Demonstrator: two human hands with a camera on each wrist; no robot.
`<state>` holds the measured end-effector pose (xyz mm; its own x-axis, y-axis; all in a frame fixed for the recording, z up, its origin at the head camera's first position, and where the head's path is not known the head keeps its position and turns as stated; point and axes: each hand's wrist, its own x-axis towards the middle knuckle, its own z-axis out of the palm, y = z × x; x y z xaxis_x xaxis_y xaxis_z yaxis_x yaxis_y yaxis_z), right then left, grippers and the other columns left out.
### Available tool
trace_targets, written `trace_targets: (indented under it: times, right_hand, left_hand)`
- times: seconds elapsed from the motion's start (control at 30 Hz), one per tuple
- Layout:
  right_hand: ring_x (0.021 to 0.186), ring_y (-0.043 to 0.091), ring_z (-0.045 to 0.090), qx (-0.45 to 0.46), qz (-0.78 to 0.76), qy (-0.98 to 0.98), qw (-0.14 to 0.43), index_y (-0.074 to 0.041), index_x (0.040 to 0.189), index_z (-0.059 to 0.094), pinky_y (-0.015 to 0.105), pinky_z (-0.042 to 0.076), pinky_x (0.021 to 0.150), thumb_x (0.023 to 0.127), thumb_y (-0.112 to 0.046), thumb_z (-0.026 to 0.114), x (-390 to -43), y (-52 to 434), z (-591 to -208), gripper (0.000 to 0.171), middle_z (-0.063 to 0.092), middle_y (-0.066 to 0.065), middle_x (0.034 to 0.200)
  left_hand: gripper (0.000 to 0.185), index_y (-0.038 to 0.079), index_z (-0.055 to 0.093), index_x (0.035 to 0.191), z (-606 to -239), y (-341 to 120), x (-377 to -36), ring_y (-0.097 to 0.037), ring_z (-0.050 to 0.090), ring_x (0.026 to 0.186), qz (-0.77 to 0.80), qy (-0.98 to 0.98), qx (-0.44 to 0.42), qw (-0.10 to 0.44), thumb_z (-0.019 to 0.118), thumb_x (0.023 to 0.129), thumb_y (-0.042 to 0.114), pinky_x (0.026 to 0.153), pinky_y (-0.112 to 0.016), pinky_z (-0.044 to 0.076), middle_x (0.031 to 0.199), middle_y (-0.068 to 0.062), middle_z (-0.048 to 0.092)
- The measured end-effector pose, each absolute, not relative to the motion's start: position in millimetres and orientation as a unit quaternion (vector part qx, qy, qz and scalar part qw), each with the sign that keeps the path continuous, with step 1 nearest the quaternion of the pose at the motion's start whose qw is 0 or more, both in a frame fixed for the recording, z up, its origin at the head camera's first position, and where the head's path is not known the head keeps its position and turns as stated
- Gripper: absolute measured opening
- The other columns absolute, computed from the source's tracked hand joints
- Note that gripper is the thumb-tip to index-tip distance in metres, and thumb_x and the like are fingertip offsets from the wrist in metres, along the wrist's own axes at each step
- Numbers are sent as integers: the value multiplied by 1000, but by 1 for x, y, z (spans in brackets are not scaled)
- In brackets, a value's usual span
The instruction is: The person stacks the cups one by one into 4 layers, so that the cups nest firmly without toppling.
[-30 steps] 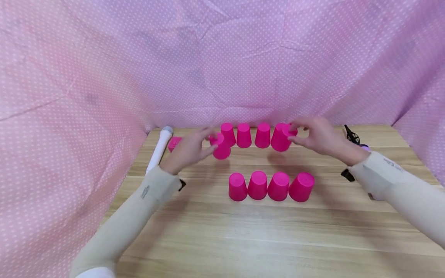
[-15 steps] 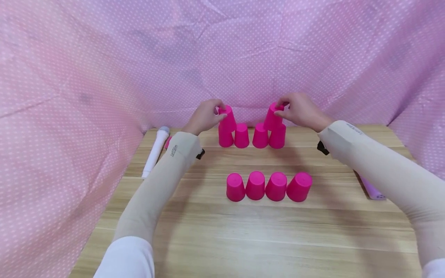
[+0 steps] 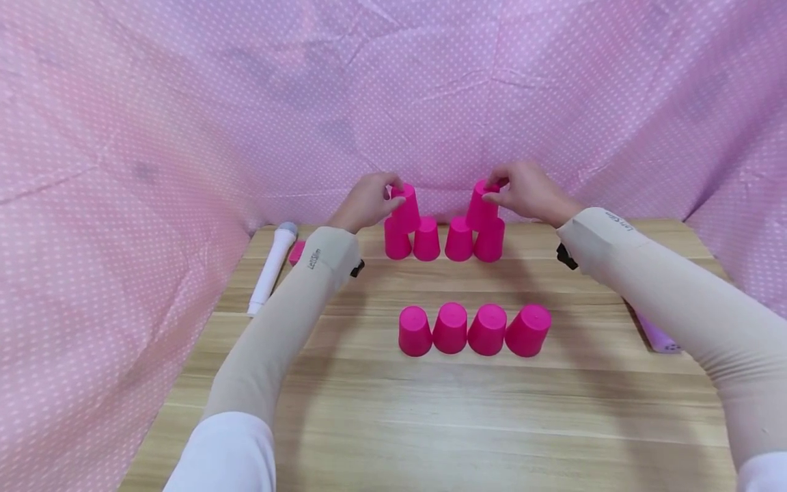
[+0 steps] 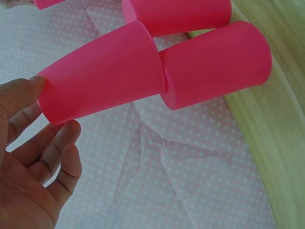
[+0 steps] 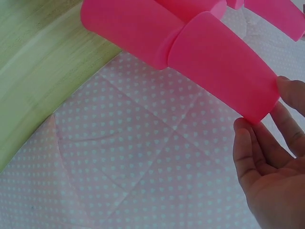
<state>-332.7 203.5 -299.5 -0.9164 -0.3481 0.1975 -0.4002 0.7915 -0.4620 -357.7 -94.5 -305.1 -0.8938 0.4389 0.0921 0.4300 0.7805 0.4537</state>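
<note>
My left hand [image 3: 367,199] pinches the narrow top end of an upside-down pink cup [image 4: 102,71]. That cup's wide rim meets the base of the leftmost back-row cup [image 4: 217,64]. On the other side my right hand [image 3: 531,191] pinches a second upside-down cup [image 5: 221,67] by its top end. Its rim sits right at the base of the rightmost back-row cup [image 5: 131,31]. Between these, two more inverted cups stand in the back row, the left inner cup [image 3: 426,240] and the right inner cup [image 3: 459,240].
Nearer on the wooden table [image 3: 430,424], several inverted pink cups [image 3: 450,329] form a front row. A white microphone [image 3: 270,270] and a small pink box [image 3: 296,253] lie at left. A purple object [image 3: 659,335] lies beyond the right forearm. Pink dotted cloth [image 3: 430,102] hangs behind.
Both hands have lifted their cups up and back, from in front of the back row to atop its outer cups. In the last half second, the left cup shifted slightly right.
</note>
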Motion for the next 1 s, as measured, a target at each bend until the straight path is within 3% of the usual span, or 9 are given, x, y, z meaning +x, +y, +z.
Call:
trace_targets:
  times: [0.27, 0.53, 0.8, 0.9, 1.0]
  right_hand:
    - [95, 33, 56, 210, 255, -942, 50, -1, 98, 67, 45, 44, 82, 85, -14, 70, -332, 202, -298, 19, 64, 17, 98]
    - [100, 33, 52, 236, 256, -935, 60, -1, 107, 65, 48, 41, 89, 81, -11, 74, -322, 204, -295, 29, 63, 15, 103]
    - [97, 32, 55, 297, 220, -924, 101, 0, 104, 65, 48, 44, 83, 78, -11, 77, -295, 209, -301, 32, 64, 15, 101]
    - [88, 29, 57, 334, 215, -910, 120, -1, 101, 65, 44, 46, 75, 75, -11, 79, -280, 208, -309, 31, 64, 12, 95]
    - [85, 22, 57, 377, 215, -893, 117, -7, 99, 65, 39, 46, 75, 74, -13, 81, -261, 202, -317, 31, 63, 4, 93]
  left_hand:
    - [20, 13, 57, 108, -300, -94, -360, -20, 52, 84, 226, 945, 238, 6, 64, 91, 22, 68, -30, 47, 93, -5, 59]
    - [26, 12, 59, 112, -300, -100, -348, -23, 51, 100, 211, 935, 281, -49, 66, 89, 23, 82, -32, 46, 118, -6, 51]
    - [28, 9, 61, 111, -302, -105, -316, -21, 50, 98, 183, 923, 334, -58, 69, 87, 22, 79, -32, 47, 114, -7, 52]
    - [28, 10, 63, 108, -308, -106, -298, -19, 52, 98, 163, 908, 380, -70, 71, 85, 23, 81, -32, 46, 109, -5, 56]
    - [27, 11, 65, 105, -318, -108, -276, -18, 53, 99, 145, 886, 435, -69, 73, 84, 24, 85, -31, 45, 105, -3, 58]
